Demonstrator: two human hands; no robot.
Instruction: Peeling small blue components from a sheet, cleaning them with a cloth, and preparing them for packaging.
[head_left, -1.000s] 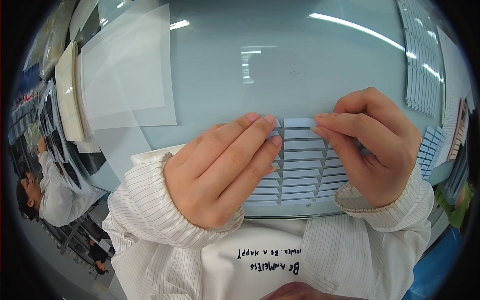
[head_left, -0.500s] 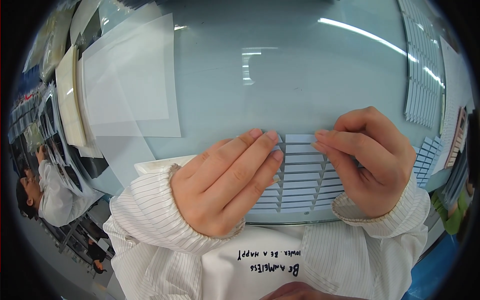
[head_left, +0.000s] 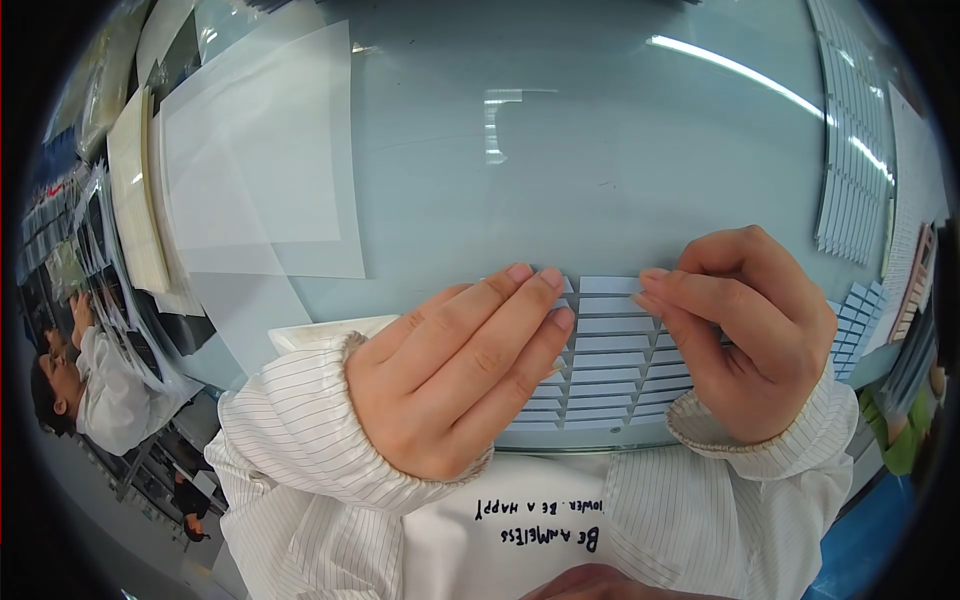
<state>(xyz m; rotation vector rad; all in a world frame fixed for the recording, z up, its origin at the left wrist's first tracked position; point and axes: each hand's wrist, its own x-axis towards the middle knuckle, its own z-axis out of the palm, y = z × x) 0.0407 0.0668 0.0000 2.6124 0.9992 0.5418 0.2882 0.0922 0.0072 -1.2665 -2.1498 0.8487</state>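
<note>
A pale blue slatted sheet, made up of rows of narrow rectangular strips in columns, lies on the table close to my body. My left hand rests over its left column with the fingers stretched out and side by side, hiding much of that column. At the upper right of the sheet, my right hand is closed, thumb and index finger pinched at the end of the top strip. What sits between those fingertips is too small to make out. The right hand also covers part of the right column.
Translucent white sheets lie at the left beside a cream-coloured stack. More slatted sheets are at the far right, with a smaller blue one nearer. A person in white works at the left; a green sleeve shows at right.
The view has shifted slightly, so everything sits a little differently in the picture. Both hands keep nearly the same pose and place on the slatted sheet.
</note>
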